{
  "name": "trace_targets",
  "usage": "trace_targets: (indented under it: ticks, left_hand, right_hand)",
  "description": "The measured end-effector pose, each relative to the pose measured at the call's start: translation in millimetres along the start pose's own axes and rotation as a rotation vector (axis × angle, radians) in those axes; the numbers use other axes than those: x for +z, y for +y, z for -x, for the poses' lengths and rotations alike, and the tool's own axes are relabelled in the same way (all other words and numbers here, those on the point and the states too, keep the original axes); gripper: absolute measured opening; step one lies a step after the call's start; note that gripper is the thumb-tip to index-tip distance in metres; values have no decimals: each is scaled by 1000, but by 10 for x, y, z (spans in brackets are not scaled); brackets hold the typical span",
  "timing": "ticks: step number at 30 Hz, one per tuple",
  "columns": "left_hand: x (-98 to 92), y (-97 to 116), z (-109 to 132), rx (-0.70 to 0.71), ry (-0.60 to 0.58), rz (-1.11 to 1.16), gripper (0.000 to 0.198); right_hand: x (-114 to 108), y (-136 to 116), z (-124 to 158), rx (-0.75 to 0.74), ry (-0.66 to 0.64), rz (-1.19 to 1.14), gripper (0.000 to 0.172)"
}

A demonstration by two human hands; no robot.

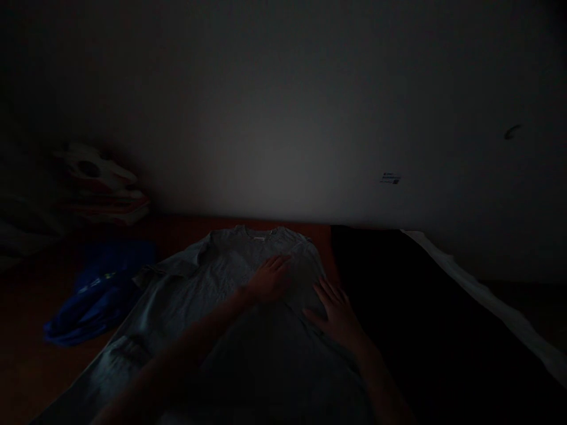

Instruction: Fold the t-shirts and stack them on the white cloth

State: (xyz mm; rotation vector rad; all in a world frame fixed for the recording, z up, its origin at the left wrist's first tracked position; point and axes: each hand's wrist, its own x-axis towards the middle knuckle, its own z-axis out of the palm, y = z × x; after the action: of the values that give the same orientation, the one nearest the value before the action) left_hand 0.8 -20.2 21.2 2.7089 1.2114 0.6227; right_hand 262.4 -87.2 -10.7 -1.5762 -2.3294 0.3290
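Observation:
A grey T-shirt [230,265] lies spread out, its collar toward the wall and its left sleeve area reaching out to the side. Over the upper chest of the shirt is my left hand [269,278], fingers stretched and close to the cloth. My right hand [333,310] rests at the shirt's right edge with its fingers spread. Neither hand grips the fabric. The shirt's right sleeve is not clearly seen, and the lower part fades into shadow.
To the left lies a crumpled blue garment [95,301] on the reddish-brown surface [26,330]. Behind it is a stack of folded items [106,189]. A black cloth [398,295] with a white strip [478,295] along its edge lies right. A pale wall [266,147] stands behind.

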Motion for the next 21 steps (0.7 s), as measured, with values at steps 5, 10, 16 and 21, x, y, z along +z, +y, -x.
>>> trace_targets:
  ticks: [5,10,16,21]
  left_hand:
    - [-521,-517,844,-439,144,294,37]
    - [-905,-941,1554,-848,500,249,41]
    - [-1058,-948,1888,-793,265,-371,46]
    - [-1004,-977,1899,-927,138,-393,45]
  right_hand:
    - [65,92,-10,-1,59,-37,70]
    - [102,148,-27,1,67,-71,69]
    - [125,235,-59,15,98,-158,68]
    - [78,263,-231,80,84,-246,60]
